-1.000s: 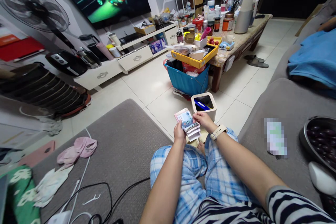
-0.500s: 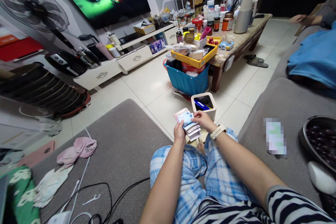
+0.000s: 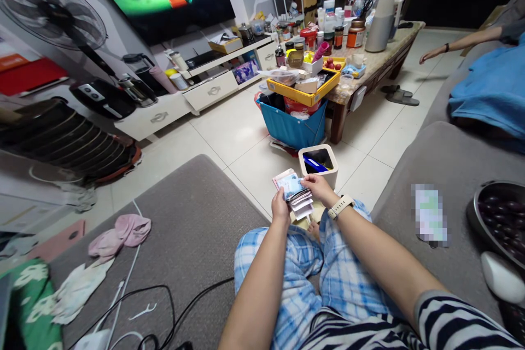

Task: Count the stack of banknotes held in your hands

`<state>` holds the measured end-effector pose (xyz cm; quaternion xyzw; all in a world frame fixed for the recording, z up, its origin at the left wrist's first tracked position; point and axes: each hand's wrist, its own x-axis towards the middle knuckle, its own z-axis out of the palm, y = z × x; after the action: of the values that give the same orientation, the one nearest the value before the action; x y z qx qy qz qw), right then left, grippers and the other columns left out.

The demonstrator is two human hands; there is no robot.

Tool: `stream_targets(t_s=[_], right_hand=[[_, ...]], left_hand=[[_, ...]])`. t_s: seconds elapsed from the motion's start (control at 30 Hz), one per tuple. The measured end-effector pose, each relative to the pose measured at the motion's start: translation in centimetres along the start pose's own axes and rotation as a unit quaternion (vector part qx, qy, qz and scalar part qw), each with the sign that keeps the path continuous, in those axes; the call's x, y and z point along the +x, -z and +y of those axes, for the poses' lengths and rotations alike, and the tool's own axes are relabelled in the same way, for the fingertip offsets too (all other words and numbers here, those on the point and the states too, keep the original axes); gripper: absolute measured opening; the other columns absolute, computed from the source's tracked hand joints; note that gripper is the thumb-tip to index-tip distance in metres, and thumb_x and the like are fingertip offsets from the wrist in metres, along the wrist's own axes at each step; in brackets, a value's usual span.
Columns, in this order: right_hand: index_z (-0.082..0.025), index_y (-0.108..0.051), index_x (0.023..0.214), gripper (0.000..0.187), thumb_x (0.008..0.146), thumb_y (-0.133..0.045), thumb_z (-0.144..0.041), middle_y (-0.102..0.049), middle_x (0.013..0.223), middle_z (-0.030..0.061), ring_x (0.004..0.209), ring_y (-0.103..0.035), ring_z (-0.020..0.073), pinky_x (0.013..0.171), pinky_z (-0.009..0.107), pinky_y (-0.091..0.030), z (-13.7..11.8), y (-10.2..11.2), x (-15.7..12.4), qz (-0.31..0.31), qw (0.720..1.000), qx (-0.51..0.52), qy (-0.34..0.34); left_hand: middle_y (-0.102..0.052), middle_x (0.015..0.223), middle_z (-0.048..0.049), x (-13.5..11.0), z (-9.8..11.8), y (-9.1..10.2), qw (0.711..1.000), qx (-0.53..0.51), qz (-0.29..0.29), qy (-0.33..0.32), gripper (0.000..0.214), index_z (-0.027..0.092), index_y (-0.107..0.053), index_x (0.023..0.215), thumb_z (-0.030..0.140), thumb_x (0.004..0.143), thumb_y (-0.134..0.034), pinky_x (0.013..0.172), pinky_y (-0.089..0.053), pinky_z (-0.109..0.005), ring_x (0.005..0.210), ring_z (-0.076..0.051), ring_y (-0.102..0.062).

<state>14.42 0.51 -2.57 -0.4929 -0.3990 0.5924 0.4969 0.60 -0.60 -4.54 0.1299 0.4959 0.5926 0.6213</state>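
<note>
A fanned stack of banknotes (image 3: 292,185) lies in my left hand (image 3: 280,206), thumb on top and fingers wrapped round the near side. Bluish notes show on top, with pinkish ones at the far left edge and folded ends hanging below. My right hand (image 3: 320,188), with a beige watch (image 3: 341,206) on the wrist, pinches the right edge of a top bluish note. Just beyond my hands stands a cream bin (image 3: 331,169) with a blue item (image 3: 315,164) inside. The stack is held above my knees in blue plaid trousers (image 3: 283,262).
A blue basket (image 3: 293,123) bearing a yellow tray (image 3: 293,92) stands by the crowded coffee table (image 3: 379,65). On the right couch (image 3: 410,175) lie a blurred-out item (image 3: 430,216) and a bowl of dark fruit (image 3: 502,219). Another person's hand (image 3: 432,53) reaches in at the right.
My right fingers have shifted slightly on the top note; the stack stays in place. The other person's arm has stretched further left. The television picture has changed.
</note>
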Motion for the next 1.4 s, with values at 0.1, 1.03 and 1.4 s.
stream_targets(t_s=[0.1, 1.03, 1.4], right_hand=[[-0.019, -0.052, 0.063, 0.039, 0.059, -0.075, -0.050, -0.051, 0.060, -0.0034, 0.059, -0.045, 0.0127, 0.062, 0.028, -0.035, 0.09, -0.02, 0.01, -0.006, 1.000, 0.002, -0.001], [-0.018, -0.056, 0.067, 0.031, 0.057, -0.078, -0.038, -0.058, 0.059, -0.0016, 0.056, -0.050, 0.0127, 0.058, 0.027, -0.037, -0.60, -0.07, -0.53, -0.031, 0.999, -0.011, -0.015], [-0.019, -0.054, 0.079, 0.041, 0.051, -0.081, -0.032, -0.053, 0.066, -0.0049, 0.060, -0.048, 0.0122, 0.061, 0.027, -0.038, 0.19, 0.25, -0.06, 0.028, 0.999, -0.028, 0.002]], left_hand=[[-0.071, 0.080, -0.0086, 0.00, 0.04, -0.11, 1.000, -0.005, 0.012, 0.003, 0.022, 0.010, -0.069, 0.090, 0.028, 0.079, -0.063, 0.077, -0.052, -0.032, 0.079, -0.021, -0.069], [-0.070, 0.076, -0.0072, 0.21, 0.00, 0.11, 1.000, 0.005, -0.003, 0.003, 0.026, 0.011, -0.068, 0.088, 0.032, 0.072, -0.069, 0.076, -0.051, -0.033, 0.076, -0.021, -0.068], [-0.069, 0.075, -0.0052, -0.57, 0.52, -0.21, 1.000, 0.023, -0.015, 0.005, 0.025, 0.011, -0.067, 0.089, 0.021, 0.066, -0.071, 0.070, -0.051, -0.030, 0.065, -0.017, -0.065]])
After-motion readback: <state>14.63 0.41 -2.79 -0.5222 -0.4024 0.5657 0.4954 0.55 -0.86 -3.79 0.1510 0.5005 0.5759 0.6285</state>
